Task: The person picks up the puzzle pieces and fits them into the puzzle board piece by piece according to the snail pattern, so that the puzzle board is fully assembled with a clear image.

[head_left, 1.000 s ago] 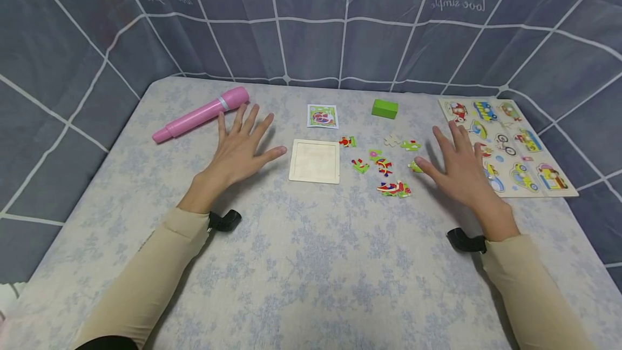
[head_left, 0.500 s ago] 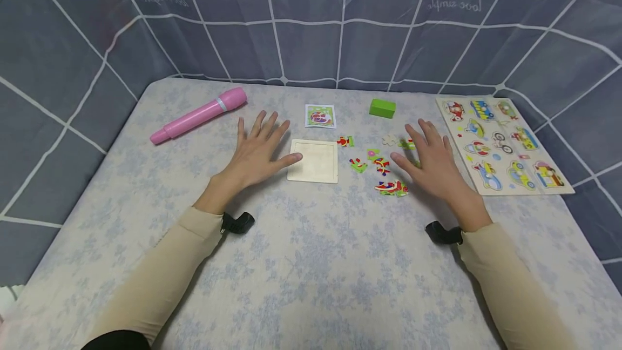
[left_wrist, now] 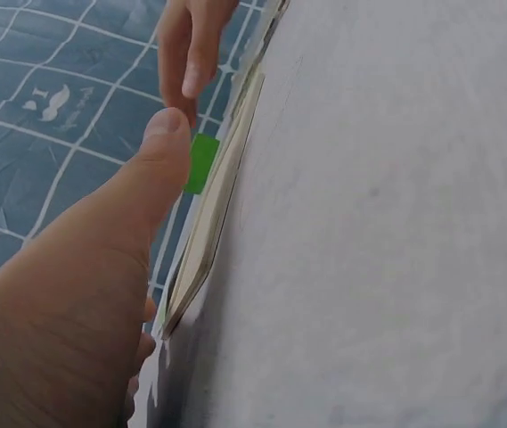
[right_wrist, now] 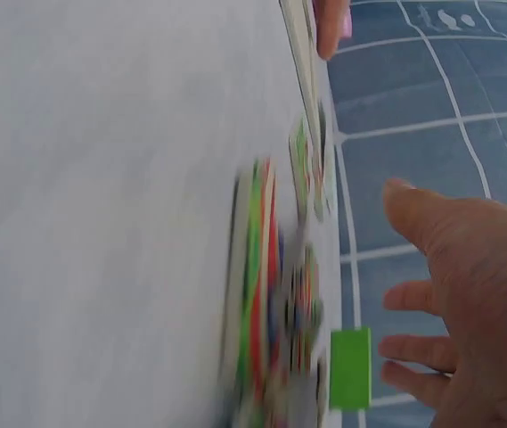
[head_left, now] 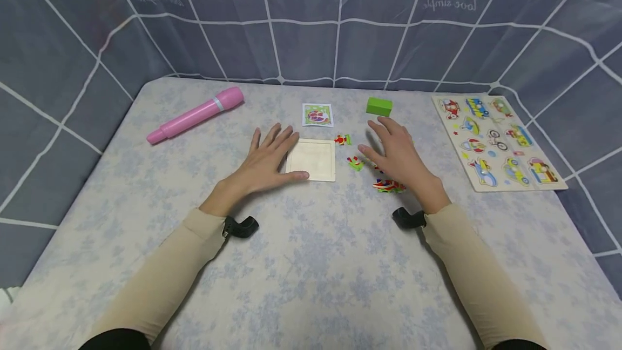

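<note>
In the head view my left hand lies over the left side of a square wooden puzzle tray, fingers spread, thumb across its lower left corner. The left wrist view shows the tray edge-on beside the thumb. My right hand hovers with spread fingers above the small jigsaw pieces and holds nothing. It hides part of them. Some pieces show: a red and green one, another below it, and a small stack under the wrist. In the right wrist view the stacked pieces look blurred.
A small picture card lies behind the tray. A green block sits at the back, just beyond my right fingertips. At the far left is a pink tube-shaped thing; on the right, a vehicle picture puzzle board.
My left hand has moved right, from beside the tray onto its left side. My right hand has moved left from near the vehicle board to over the jigsaw pieces.
</note>
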The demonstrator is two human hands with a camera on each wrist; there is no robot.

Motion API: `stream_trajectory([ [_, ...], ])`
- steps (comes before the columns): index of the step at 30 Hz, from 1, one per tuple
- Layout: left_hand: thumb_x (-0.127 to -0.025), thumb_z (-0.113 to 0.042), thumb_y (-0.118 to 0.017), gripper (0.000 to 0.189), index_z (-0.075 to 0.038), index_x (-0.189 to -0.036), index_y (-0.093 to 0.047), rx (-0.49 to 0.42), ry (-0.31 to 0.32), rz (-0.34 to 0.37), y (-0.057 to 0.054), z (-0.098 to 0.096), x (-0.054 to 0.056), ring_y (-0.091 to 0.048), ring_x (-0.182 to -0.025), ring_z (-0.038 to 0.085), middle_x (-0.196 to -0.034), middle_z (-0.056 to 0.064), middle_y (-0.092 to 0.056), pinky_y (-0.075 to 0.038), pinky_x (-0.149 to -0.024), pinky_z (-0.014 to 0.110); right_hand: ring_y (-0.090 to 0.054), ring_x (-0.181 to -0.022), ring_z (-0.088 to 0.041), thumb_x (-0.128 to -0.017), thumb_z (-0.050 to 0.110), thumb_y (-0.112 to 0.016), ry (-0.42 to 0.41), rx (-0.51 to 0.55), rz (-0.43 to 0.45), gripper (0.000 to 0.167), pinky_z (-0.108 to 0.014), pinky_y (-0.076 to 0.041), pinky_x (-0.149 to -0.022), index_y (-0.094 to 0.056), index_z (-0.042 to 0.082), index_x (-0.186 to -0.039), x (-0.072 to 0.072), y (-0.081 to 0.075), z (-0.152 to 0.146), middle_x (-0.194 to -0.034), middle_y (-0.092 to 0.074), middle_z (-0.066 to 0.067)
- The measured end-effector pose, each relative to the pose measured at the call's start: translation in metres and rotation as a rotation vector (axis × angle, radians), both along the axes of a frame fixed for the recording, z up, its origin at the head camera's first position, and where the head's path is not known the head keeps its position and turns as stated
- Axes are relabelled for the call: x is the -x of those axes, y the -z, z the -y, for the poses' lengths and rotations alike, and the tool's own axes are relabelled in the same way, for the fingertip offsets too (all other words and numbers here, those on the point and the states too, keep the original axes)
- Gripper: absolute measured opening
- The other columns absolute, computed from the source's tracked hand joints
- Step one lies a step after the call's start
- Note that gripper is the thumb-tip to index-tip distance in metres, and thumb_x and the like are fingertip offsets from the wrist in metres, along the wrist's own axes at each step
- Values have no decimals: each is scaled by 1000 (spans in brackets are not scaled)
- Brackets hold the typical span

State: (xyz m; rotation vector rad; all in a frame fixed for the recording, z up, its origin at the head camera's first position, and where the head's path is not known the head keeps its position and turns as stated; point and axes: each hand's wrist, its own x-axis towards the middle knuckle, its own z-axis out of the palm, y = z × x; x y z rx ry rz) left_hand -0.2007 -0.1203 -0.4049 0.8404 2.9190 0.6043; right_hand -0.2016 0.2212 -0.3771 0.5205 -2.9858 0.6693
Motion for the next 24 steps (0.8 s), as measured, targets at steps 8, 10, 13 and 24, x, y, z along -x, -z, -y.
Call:
stream_trajectory([
  [8, -83, -76, -72, 116, -11, -168, -27, 21, 26, -9, 3, 0, 0, -7, -166, 28, -176, 6, -23, 7, -132, 58, -39, -151, -42, -103, 25, -70, -15, 88, 75, 61, -57, -32, -125, -50, -2, -153, 19, 2, 32, -158, -47, -25],
  [10, -83, -76, -73, 116, -11, -168, -28, 20, 26, -15, 4, 1, 0, -9, -165, 28, -176, 7, -24, 6, -132, 58, -42, -148, -42, -102, 22, -72, -9, 107, 83, 57, -57, -33, -124, -54, -2, -150, 20, 3, 38, -155, -51, -25],
  [13, -82, -75, -73, 117, -11, -168, -27, 20, 22, -14, 4, 1, -1, -9, -166, 28, -176, 7, -24, 5, -132, 58, -43, -146, -42, -101, 19, -73, -9, 113, 80, 51, -57, -34, -123, -58, -1, -146, 21, 7, 43, -152, -53, -24],
  [24, -83, -74, -74, 115, -11, -167, -29, 14, 19, -25, 5, 1, -1, -10, -165, 28, -176, 6, -25, 4, -133, 58, -53, -135, -39, -98, 15, -77, -8, 167, 9, 31, -56, -37, -119, -73, 1, -125, 21, 14, 45, -137, -63, -20],
])
